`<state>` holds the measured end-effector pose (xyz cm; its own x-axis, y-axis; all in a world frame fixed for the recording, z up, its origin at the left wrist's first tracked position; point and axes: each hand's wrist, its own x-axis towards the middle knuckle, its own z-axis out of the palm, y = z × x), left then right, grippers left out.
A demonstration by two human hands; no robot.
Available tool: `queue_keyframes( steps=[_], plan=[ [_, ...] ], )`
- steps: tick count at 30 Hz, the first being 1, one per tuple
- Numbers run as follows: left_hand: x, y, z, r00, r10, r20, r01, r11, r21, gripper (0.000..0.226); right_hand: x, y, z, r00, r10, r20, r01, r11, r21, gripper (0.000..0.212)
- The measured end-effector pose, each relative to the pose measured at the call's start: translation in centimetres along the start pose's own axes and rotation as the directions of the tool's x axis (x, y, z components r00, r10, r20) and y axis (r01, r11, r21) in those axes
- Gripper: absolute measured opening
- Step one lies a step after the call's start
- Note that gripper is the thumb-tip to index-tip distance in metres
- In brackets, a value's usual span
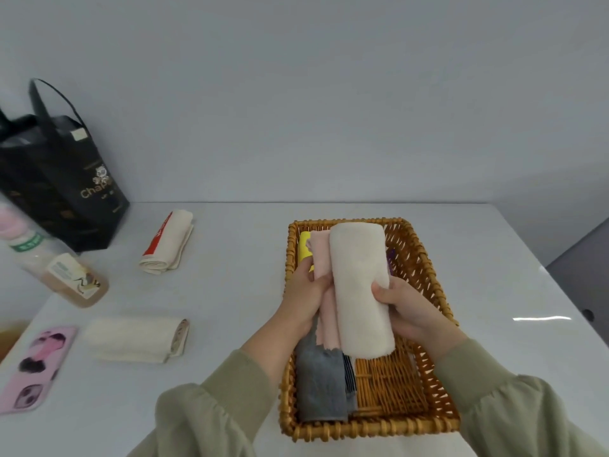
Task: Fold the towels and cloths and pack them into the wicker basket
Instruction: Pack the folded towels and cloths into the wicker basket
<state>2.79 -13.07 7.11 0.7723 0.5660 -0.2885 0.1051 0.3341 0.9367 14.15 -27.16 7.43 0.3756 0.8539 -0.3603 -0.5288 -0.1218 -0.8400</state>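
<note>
We hold the folded cream towel over the wicker basket, our right hand curled round its side, while our left hand grips the pink cloth beside it, above a grey cloth.

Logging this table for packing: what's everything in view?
wicker basket: one, brown, centre
white towel: one, rolled, over basket
pink cloth: one, in basket
yellow cloth: one, basket's far left
grey towel: one, basket's near left
red-banded towel: one, cream, left of basket
cream towel: one, near left
black bag: one, far left
bottles: two, left edge
phone case: one, pink, near left
left hand: grips pink cloth
right hand: grips white towel
</note>
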Motion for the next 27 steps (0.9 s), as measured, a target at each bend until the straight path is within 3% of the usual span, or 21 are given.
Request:
queue_keyframes(
  steps=[2, 3, 6, 9, 11, 13, 15, 18, 21, 23, 27],
  plan=[
    [-0.3, 0.1, 0.0, 1.000, 0.002, 0.019, -0.002, 1.000, -0.031, 0.034, -0.1, 0.2, 0.5, 0.997, -0.051, -0.051, 0.048, 0.997, -0.058, 0.048],
    [-0.5, 0.2, -0.1, 0.999, -0.005, 0.034, 0.007, 0.998, -0.064, 0.032, -0.1, 0.4, 0.6, 0.994, -0.078, -0.072, 0.071, 0.993, -0.093, 0.046],
    [-1.0, 0.2, -0.7, 0.992, -0.028, 0.119, 0.054, 0.975, -0.217, 0.030, -0.1, 1.5, 1.0, 0.975, -0.161, -0.151, 0.119, 0.960, -0.255, 0.070],
    [-1.5, -0.1, -1.7, 0.952, 0.052, 0.302, 0.045, 0.951, -0.307, 0.044, -0.6, 2.5, 1.3, 0.929, -0.297, -0.221, 0.149, 0.846, -0.512, 0.072],
    [-1.8, -0.4, -1.8, 0.910, 0.119, 0.398, -0.022, 0.971, -0.240, 0.058, -1.0, 2.9, 1.4, 0.931, -0.311, -0.193, 0.164, 0.824, -0.542, 0.088],
    [-2.1, -0.6, -1.6, 0.909, 0.115, 0.400, -0.035, 0.979, -0.203, 0.085, -1.3, 3.1, 1.6, 0.947, -0.282, -0.154, 0.182, 0.866, -0.467, 0.100],
    [-2.2, -0.7, -1.4, 0.932, 0.090, 0.350, -0.017, 0.978, -0.206, 0.090, -1.3, 3.0, 1.8, 0.959, -0.248, -0.136, 0.175, 0.898, -0.403, 0.102],
    [-2.2, -0.6, -1.7, 0.949, 0.087, 0.303, -0.033, 0.983, -0.179, 0.081, -1.6, 2.5, 1.9, 0.970, -0.219, -0.101, 0.163, 0.904, -0.395, 0.094],
    [-2.0, 0.2, -1.4, 0.939, 0.071, 0.337, -0.056, 0.997, -0.055, 0.082, -2.1, 1.6, 2.1, 0.974, -0.214, -0.081, 0.142, 0.843, -0.518, 0.072],
    [-1.8, 1.0, -1.0, 0.924, 0.062, 0.378, -0.070, 0.998, 0.006, 0.093, -2.1, 1.0, 2.1, 0.974, -0.213, -0.083, 0.125, 0.800, -0.586, 0.056],
    [-1.1, 3.1, -0.4, 0.939, 0.059, 0.339, -0.081, 0.995, 0.051, 0.131, -2.4, -0.6, 1.4, 0.980, -0.193, -0.055, 0.090, 0.671, -0.736, 0.053]
  ],
)
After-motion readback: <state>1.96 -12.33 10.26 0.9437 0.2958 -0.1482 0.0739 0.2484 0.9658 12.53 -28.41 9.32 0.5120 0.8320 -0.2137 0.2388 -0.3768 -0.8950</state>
